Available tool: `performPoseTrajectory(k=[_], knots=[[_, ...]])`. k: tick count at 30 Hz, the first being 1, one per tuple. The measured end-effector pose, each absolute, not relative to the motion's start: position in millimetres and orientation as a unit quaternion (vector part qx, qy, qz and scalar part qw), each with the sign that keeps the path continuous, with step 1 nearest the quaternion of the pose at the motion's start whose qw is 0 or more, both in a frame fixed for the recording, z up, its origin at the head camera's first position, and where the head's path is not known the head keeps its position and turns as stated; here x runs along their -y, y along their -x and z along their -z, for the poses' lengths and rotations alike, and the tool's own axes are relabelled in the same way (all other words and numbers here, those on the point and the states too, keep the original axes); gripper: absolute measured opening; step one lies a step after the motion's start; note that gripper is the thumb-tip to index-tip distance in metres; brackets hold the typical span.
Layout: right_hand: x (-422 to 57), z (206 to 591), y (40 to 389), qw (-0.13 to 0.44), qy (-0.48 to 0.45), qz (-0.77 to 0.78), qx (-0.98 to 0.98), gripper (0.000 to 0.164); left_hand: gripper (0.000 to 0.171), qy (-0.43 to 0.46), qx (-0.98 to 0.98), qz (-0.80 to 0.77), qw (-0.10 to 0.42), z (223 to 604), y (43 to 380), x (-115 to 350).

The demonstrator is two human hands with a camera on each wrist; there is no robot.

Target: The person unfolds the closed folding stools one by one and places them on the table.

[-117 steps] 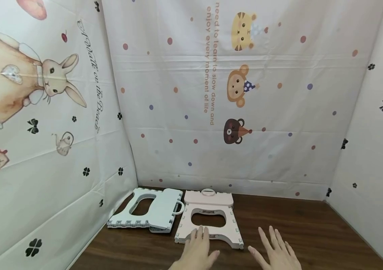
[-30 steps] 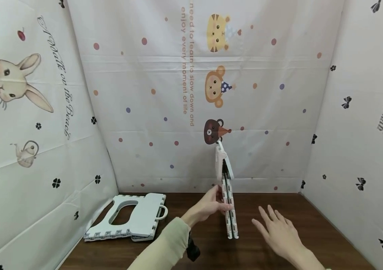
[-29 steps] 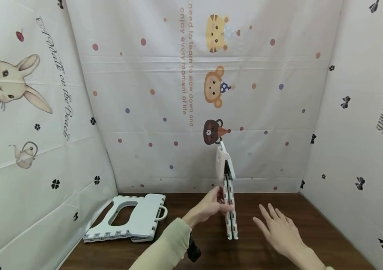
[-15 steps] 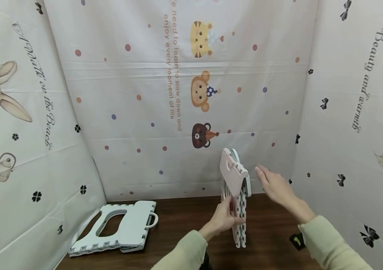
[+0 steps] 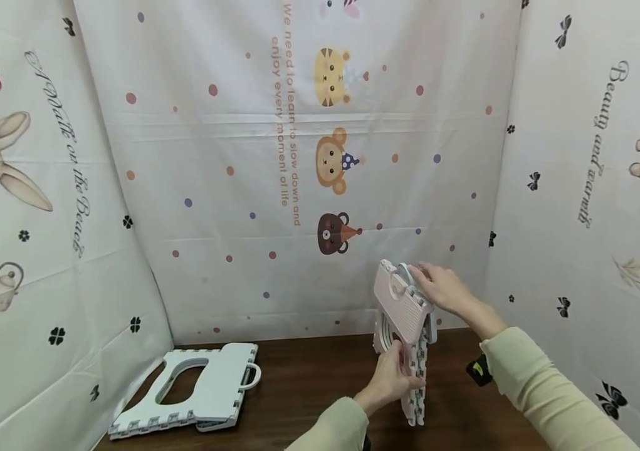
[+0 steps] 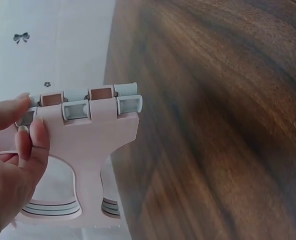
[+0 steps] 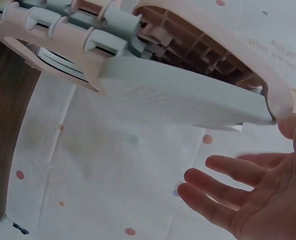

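A pink and pale-grey folding step stool [image 5: 402, 310] stands on edge above the right part of the table, its two seat panels spread a little apart at the top. My left hand [image 5: 388, 379] grips its hinged side edge; in the left wrist view the thumb and fingers of that hand [image 6: 15, 165] pinch the edge between them. At the top, my right hand [image 5: 446, 291] touches the seat end near the carrying handle. The right wrist view shows the thumb of the right hand [image 7: 258, 200] at the panel's corner, with the other fingers extended and apart from it.
A pale white-blue folding stool [image 5: 215, 385] lies flat and folded at the left of the brown wooden table [image 5: 303, 376]. Printed cloth walls [image 5: 229, 282] enclose the table on the left, back and right.
The pink stool lay flat earlier; my left hand has lifted it on edge and turned it. My right hand has risen from over the table to the stool's top.
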State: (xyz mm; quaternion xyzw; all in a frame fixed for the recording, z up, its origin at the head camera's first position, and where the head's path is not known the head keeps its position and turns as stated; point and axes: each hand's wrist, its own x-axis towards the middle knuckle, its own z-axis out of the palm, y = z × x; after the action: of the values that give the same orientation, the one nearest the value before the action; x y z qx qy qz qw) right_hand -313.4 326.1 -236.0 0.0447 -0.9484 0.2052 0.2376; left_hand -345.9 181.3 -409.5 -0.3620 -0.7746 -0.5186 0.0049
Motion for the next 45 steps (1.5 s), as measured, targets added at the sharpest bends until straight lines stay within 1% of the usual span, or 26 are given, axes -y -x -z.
performPoseTrajectory(k=[9, 12, 13, 16, 17, 19, 25, 33, 37, 39, 43, 45], knots=[[-338, 241, 322, 0.222, -0.016, -0.212, 0.951, 0.071, 0.041, 0.385, 0.773, 0.504, 0.008, 415, 344, -196], [-343, 242, 325, 0.230, -0.014, -0.209, 0.950, 0.069, 0.041, 0.390, 0.773, 0.501, 0.006, 416, 343, -202], [-344, 243, 325, 0.232, -0.015, -0.211, 0.950, 0.063, 0.041, 0.390, 0.772, 0.502, 0.004, 416, 342, -204], [-350, 246, 326, 0.242, -0.025, -0.213, 0.946, 0.036, 0.041, 0.383, 0.774, 0.504, -0.002, 416, 340, -210], [-351, 247, 326, 0.243, -0.027, -0.215, 0.945, 0.031, 0.041, 0.380, 0.774, 0.506, -0.004, 417, 339, -212], [-355, 248, 326, 0.246, -0.031, -0.223, 0.943, 0.028, 0.041, 0.376, 0.775, 0.508, -0.009, 417, 338, -217], [-363, 246, 327, 0.260, -0.024, -0.220, 0.940, 0.029, 0.040, 0.377, 0.775, 0.508, -0.009, 417, 338, -228], [-361, 253, 333, 0.236, 0.000, -0.223, 0.946, 0.033, 0.039, 0.348, 0.781, 0.518, -0.019, 424, 339, -229], [-361, 259, 338, 0.239, -0.006, -0.235, 0.942, 0.033, 0.037, 0.347, 0.787, 0.510, -0.008, 427, 341, -227], [-362, 261, 338, 0.239, -0.001, -0.255, 0.937, 0.037, 0.038, 0.346, 0.792, 0.504, -0.005, 427, 342, -226], [-373, 269, 334, 0.249, 0.022, -0.293, 0.923, 0.050, 0.040, 0.325, 0.812, 0.485, -0.011, 426, 342, -232], [-383, 278, 331, 0.245, 0.037, -0.315, 0.916, 0.050, 0.043, 0.309, 0.826, 0.471, -0.009, 426, 340, -236]])
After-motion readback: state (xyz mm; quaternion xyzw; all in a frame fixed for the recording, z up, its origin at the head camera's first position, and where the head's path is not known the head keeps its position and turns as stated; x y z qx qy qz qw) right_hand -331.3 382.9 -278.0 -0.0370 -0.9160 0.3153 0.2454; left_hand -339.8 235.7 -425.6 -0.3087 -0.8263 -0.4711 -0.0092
